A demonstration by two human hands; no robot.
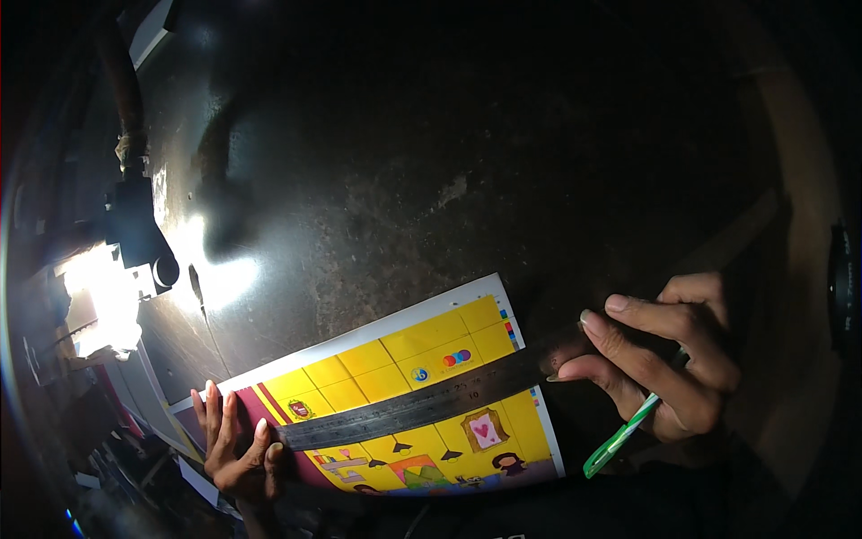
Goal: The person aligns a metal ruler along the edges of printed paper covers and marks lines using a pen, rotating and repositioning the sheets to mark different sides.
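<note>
A printed sheet (368,373), mostly yellow with a maroon band and coloured drawings, lies tilted on the dark table. Across it runs a dark metal ruler (413,402). My left hand (235,445) rests at the sheet's left edge, fingers stretched out, with the thumb side by the ruler's left end. A green-and-white striped pen (621,437) is held among the curled fingers of my right hand (669,359). That hand's thumb and forefinger are at the ruler's right end; whether they touch it I cannot tell.
At the left a bright lamp (94,296) on a dark arm (126,99) lights the table (431,198). Stacked papers or boards (135,395) sit below the lamp, partly in shadow. A dark round object (840,287) shows at the right rim.
</note>
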